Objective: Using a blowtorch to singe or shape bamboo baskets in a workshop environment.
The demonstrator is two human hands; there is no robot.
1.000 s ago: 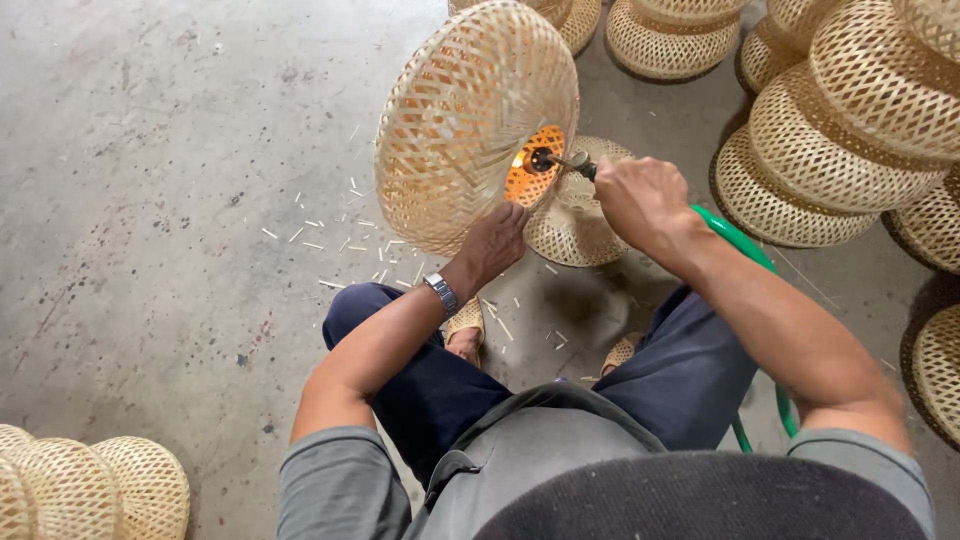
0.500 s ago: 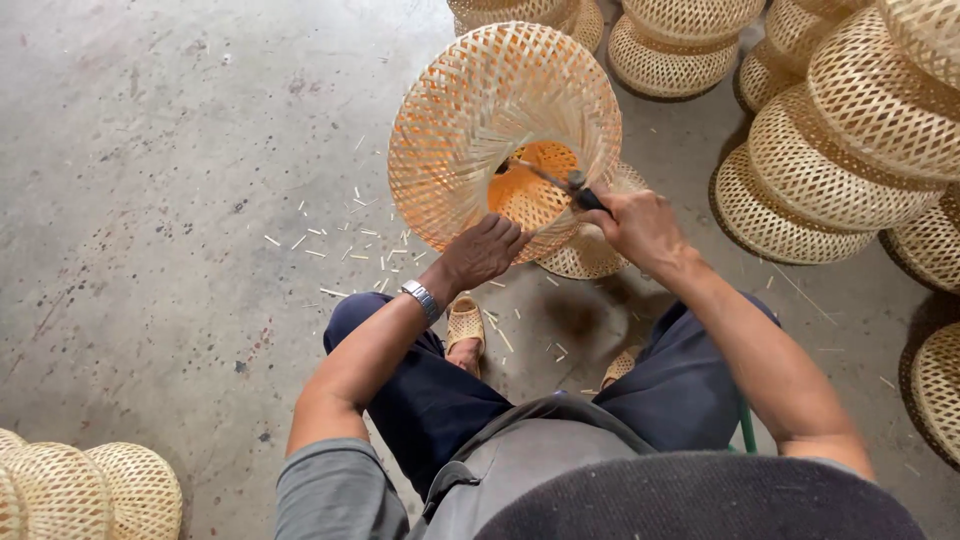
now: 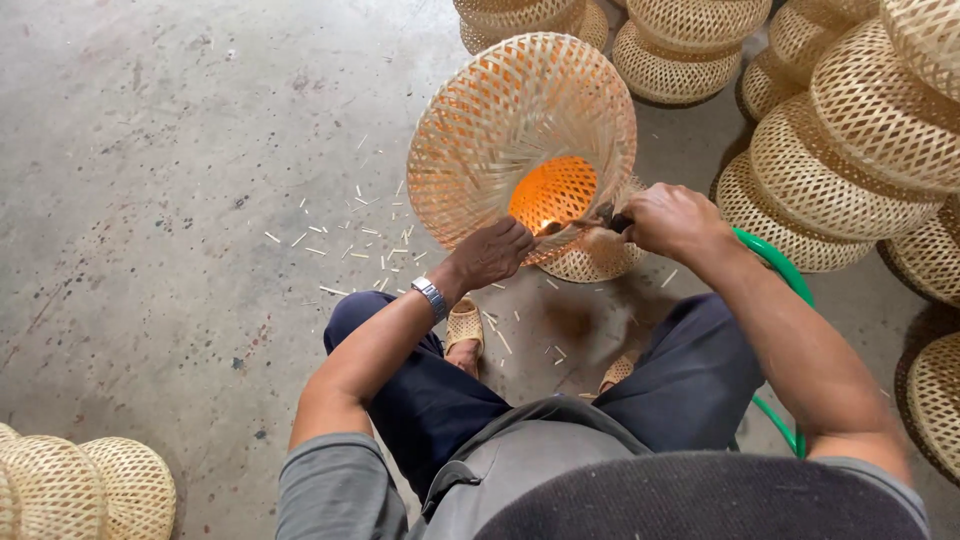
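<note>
A round woven bamboo shade (image 3: 500, 120) tilts in front of me, its open side toward me and its centre glowing orange from a flame. My left hand (image 3: 492, 252) grips the shade's lower rim; a watch sits on that wrist. My right hand (image 3: 668, 220) is closed around a small dark torch (image 3: 605, 217), whose tip points into the shade. A green hose (image 3: 775, 262) runs back from the torch past my right arm. Another woven shade (image 3: 597, 258) lies on the floor just beneath both hands.
Stacks of woven bamboo shades (image 3: 870, 130) crowd the right side and the back (image 3: 690, 40). Two more shades (image 3: 90, 485) sit at the lower left. Short bamboo slivers (image 3: 360, 235) litter the grey concrete floor. My feet in woven sandals (image 3: 464, 330) rest below the hands.
The shade has swung from edge-on to facing me, and its glowing spot has grown. My left hand shifted right along the rim; my right hand stayed with the torch.
</note>
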